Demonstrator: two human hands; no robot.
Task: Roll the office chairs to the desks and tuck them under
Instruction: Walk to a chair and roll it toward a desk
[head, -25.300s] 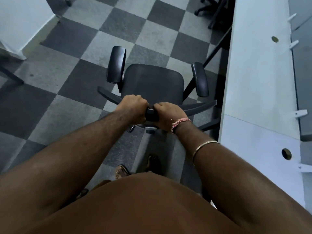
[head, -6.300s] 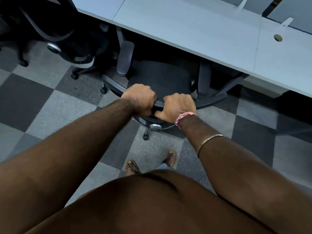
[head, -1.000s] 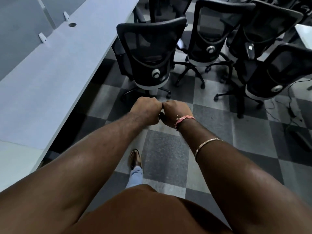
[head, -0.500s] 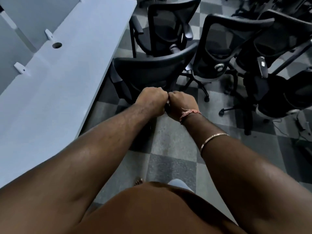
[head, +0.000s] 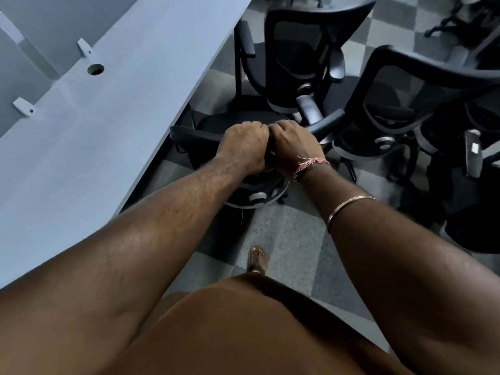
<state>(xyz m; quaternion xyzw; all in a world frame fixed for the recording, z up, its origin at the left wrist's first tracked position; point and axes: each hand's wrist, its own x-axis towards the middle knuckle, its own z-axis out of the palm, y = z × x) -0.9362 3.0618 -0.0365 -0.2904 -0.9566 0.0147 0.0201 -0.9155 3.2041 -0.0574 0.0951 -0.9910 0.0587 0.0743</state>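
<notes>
The office chair stands beside the counter edge, not yet tucked under. Our left hand and right hand clench its backrest top, touching. We judge it heavy but free-rolling and swivel-prone; that stiff top rail suits steering.

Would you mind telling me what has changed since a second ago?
Both hands, left and right, then closed on nothing, now grip the backrest top of the nearest chair beside the desk. The person has stepped closer to it. The other chairs stand as before.
</notes>
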